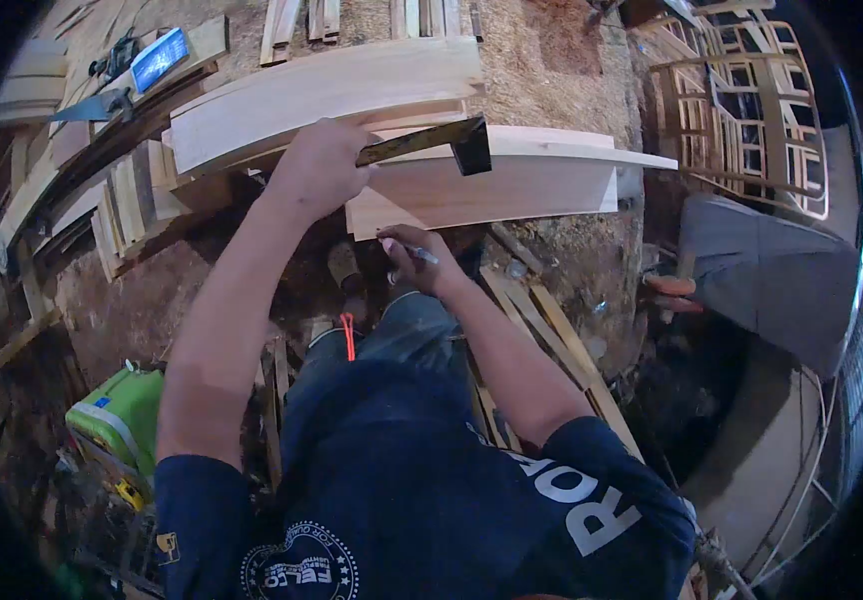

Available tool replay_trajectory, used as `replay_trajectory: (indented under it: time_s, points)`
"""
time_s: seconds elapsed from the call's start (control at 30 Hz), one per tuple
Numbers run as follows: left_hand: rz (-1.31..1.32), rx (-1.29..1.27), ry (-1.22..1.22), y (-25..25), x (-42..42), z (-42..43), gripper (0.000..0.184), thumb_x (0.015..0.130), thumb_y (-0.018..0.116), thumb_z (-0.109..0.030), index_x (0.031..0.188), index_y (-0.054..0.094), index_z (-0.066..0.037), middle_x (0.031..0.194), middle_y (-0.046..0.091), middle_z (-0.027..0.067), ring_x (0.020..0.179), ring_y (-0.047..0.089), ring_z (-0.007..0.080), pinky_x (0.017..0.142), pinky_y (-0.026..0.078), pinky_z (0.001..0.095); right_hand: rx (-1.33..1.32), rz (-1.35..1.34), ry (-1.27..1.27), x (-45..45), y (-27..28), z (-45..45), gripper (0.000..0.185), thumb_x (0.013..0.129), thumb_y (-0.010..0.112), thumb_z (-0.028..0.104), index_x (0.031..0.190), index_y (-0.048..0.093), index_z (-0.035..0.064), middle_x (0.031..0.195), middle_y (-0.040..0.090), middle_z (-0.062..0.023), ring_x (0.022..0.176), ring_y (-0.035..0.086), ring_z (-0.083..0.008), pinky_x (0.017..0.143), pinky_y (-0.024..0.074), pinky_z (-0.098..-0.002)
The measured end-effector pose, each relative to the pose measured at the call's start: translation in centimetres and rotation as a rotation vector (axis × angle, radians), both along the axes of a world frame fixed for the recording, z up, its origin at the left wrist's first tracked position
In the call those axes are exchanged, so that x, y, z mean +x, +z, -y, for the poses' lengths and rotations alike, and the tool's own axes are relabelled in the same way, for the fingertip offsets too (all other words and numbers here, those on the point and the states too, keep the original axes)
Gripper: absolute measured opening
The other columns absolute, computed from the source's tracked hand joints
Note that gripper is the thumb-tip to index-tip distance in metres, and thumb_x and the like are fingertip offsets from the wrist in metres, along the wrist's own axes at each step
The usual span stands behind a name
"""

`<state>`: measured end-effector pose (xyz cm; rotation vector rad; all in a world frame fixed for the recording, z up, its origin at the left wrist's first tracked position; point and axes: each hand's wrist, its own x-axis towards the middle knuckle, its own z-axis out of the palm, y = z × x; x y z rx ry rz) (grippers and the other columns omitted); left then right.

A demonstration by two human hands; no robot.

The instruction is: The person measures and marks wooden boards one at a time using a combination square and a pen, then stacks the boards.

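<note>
My left hand (320, 165) is closed around one end of an L-shaped tool (414, 143). It has a yellow-brown streaked arm and a black block at its far end, and it looks like a carpenter's square. The tool lies over pale boards. Lower down, my right hand (414, 258) is closed on a slim grey-white pen (424, 254), close to the near edge of a pale board (492, 190). Another wide pale board (327, 100) lies beyond my left hand. Part of the boards between them is hidden by the tool and my left hand.
At the upper left, a lit phone (160, 60) and a handsaw (92, 106) rest on timber. Slatted wooden frames (752, 110) stand at the upper right, above a grey sheet (767, 270). A green case (117, 415) sits lower left. Wood strips (552, 340) lie beside my legs.
</note>
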<state>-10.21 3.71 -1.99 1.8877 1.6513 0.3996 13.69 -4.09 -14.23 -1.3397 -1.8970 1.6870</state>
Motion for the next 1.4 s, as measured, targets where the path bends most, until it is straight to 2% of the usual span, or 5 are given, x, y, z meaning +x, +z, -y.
replay_trajectory:
  time_s: [0.27,0.57,0.7,1.3,1.4]
  points:
    - [0.014,-0.123,0.036,0.8,-0.5,-0.4,0.043,0.078,0.085,-0.031,0.105,0.075,0.002,0.095,0.072,0.0253,0.092,0.07,0.0415,0.087,0.056,0.0467,-0.225,0.093,-0.116,2.0,-1.8,-0.2,0.031,0.102,0.065,0.024,0.122,0.069,0.0005,0.102,0.076,-0.0112,0.08,0.071,-0.0165,0.074,0.0579,-0.0322]
    - [0.292,-0.175,0.215,-1.8,-2.1,0.4,0.042,0.081,0.085,-0.04,0.11,0.079,-0.01,0.091,0.075,0.0213,0.083,0.072,0.0344,0.082,0.056,0.0404,0.104,-0.178,-0.135,-2.5,-6.3,-2.7,0.028,0.097,0.069,0.022,0.113,0.07,-0.0008,0.107,0.073,-0.0145,0.097,0.07,-0.0221,0.087,0.0552,-0.0364]
    - [0.196,-0.306,0.255,-0.7,-1.9,-0.1,0.048,0.079,0.089,-0.04,0.107,0.079,-0.002,0.078,0.073,0.0052,0.069,0.063,0.0123,0.069,0.053,0.0309,-0.057,-0.494,-0.226,-4.1,-7.7,-4.7,0.027,0.096,0.067,0.015,0.117,0.067,-0.0015,0.112,0.073,-0.0124,0.104,0.069,-0.0204,0.089,0.0551,-0.0336]
    - [0.3,-0.237,0.28,-2.6,-1.6,0.8,0.052,0.079,0.087,-0.048,0.105,0.079,-0.004,0.069,0.067,0.0027,0.059,0.058,0.0107,0.057,0.049,0.0302,0.311,-0.206,-0.199,-5.3,-8.2,-4.8,0.026,0.096,0.069,0.015,0.117,0.07,0.0013,0.113,0.075,-0.0124,0.105,0.071,-0.0202,0.093,0.0558,-0.0346]
    - [0.208,-0.457,0.328,1.3,-1.0,-0.4,0.045,0.083,0.087,-0.035,0.102,0.075,0.004,0.088,0.075,0.0197,0.079,0.07,0.0218,0.077,0.056,0.0385,0.214,-0.271,-0.149,-5.2,-8.0,-5.5,0.025,0.097,0.067,0.012,0.119,0.069,0.0003,0.114,0.075,-0.0113,0.107,0.07,-0.0202,0.094,0.0557,-0.0336]
